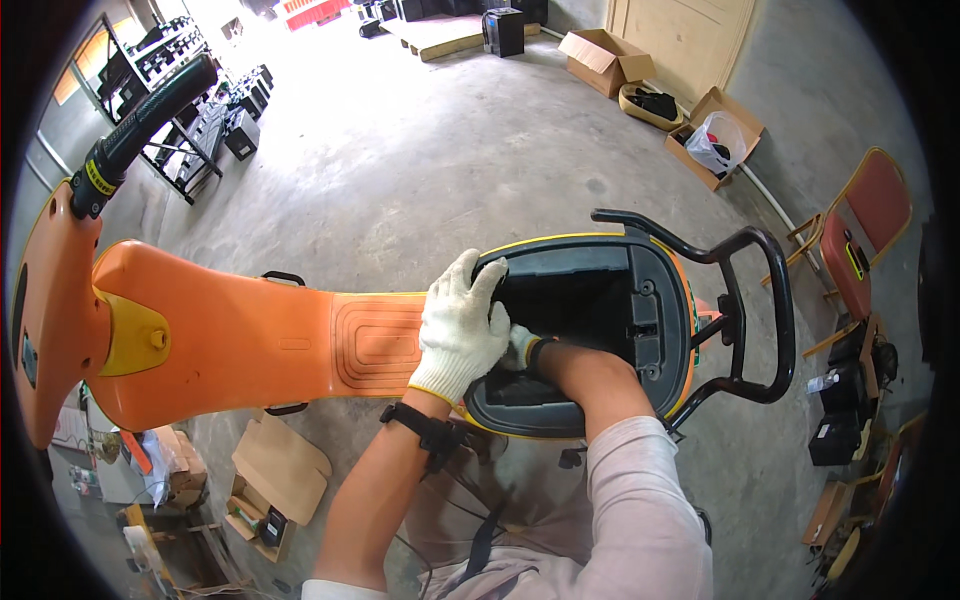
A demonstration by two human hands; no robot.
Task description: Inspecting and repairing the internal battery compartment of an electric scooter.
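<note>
An orange electric scooter (215, 315) stands crosswise before me, its open seat compartment (648, 345) at the right with a dark hollow inside. My left hand (462, 330), in a white knitted glove, lies over the compartment's front rim beside the ribbed footboard (375, 342). Its fingers are apart, and I see nothing held in them. My right hand (518, 347), gloved as well, reaches into the compartment close to the left thumb. The left hand and the compartment's shadow hide its fingers and whatever they touch.
A black tubular rack (782, 320) juts out at the scooter's rear, and the handlebar grip (160, 115) rises at far left. A red chair (855, 235) stands at right. Cardboard boxes (608, 62) lie by the door; another open carton (280, 470) is at lower left.
</note>
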